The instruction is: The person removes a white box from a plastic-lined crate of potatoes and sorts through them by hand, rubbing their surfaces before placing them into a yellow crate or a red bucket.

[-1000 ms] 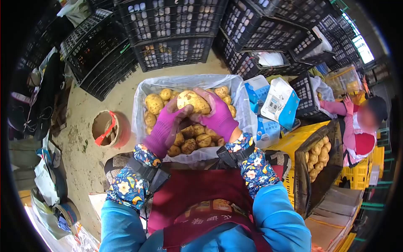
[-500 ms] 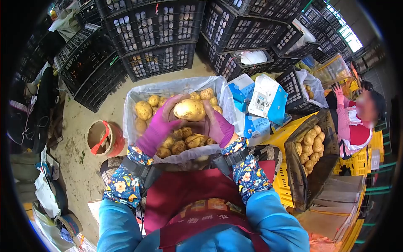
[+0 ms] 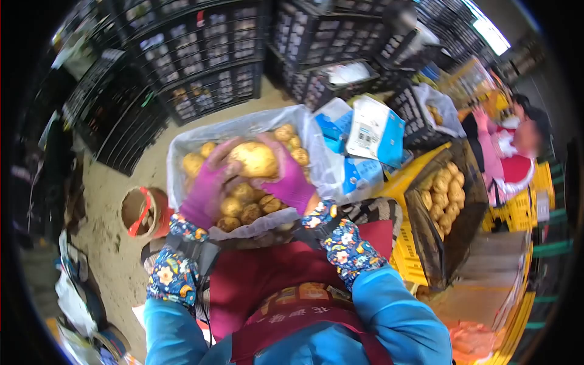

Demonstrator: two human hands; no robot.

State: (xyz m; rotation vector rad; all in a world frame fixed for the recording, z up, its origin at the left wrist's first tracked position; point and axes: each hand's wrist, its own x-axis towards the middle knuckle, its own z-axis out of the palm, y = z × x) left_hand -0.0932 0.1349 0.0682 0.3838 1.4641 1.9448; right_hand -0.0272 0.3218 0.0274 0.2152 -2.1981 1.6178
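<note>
A large pale potato (image 3: 256, 159) is held above a liner-lined crate (image 3: 176, 143) of potatoes in front of me. My left hand (image 3: 210, 182), in a purple glove and slightly blurred, closes on its left side. Around its right side is my right hand (image 3: 287, 176), gloved alike, with the thumb at its lower edge and the fingers partly hidden behind it. Smaller, dirtier potatoes (image 3: 243, 207) lie in the crate below and around my hands.
Black crates (image 3: 210, 61) stand stacked ahead. A red-rimmed bucket (image 3: 145, 212) is at the left. Blue and white cartons (image 3: 374, 131) lie right of the crate, near a yellow crate (image 3: 406, 243) holding potatoes (image 3: 444, 194). A co-worker in pink sleeves (image 3: 486, 146) sits far right.
The view has shifted, so the surroundings appear moved. The large potato remains between my hands and looks turned a little, its broad side more toward me.
</note>
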